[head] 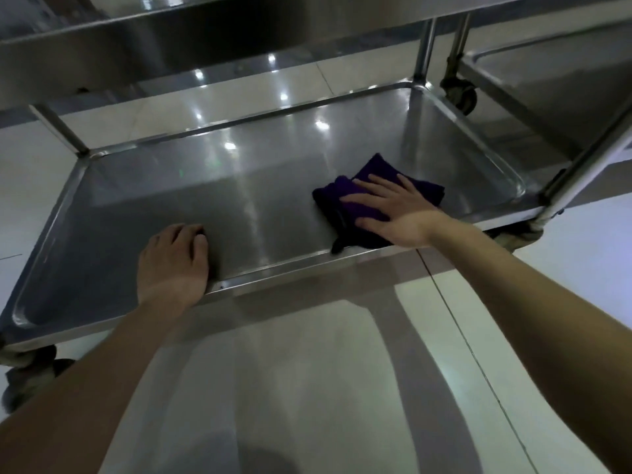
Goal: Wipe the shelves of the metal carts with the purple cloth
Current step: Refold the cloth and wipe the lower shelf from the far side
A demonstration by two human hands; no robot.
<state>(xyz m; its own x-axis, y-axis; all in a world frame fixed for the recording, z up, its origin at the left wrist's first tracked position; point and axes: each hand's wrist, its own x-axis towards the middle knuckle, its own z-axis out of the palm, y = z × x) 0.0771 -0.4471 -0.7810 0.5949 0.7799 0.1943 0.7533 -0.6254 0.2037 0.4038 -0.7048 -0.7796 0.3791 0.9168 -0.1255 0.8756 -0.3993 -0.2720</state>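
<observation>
The bottom shelf (212,196) of a stainless steel cart fills the middle of the view, a shallow tray with a raised rim. A folded purple cloth (372,181) lies on its right half near the front rim. My right hand (390,210) presses flat on the cloth with fingers spread and straight. My left hand (174,261) rests on the shelf at the front rim, left of centre, with its fingers curled under against the metal and nothing in them.
The cart's upper shelf (171,32) overhangs at the top. A second metal cart (533,83) stands at the right, with a caster wheel (461,90) close to the first cart's back right post (424,46). Glossy tiled floor (307,388) lies in front.
</observation>
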